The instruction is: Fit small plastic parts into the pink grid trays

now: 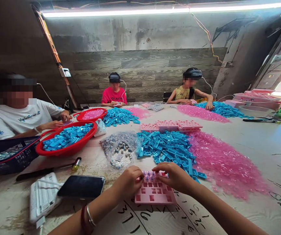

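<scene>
A pink tray (156, 198) with square openings lies on the table in front of me. Small clear and purplish pieces (149, 175) sit in its far rows. My left hand (130, 181) is at the tray's far left corner, fingers bent together; whatever is between the fingertips is too small to make out. Over the far right part is my right hand (171, 176), its thumb and forefinger apart around the pieces there. Just beyond the tray lies a heap of blue plastic parts (165, 147), with a spread of clear pink pieces (226, 163) to its right.
Stacked pink trays (166, 125) stand behind the blue heap. A clear bag of small parts (119, 150) lies left of it. Farther left are a phone (81, 186), a white power bank (44, 195) and a red basket (67, 150). Three people sit around the table.
</scene>
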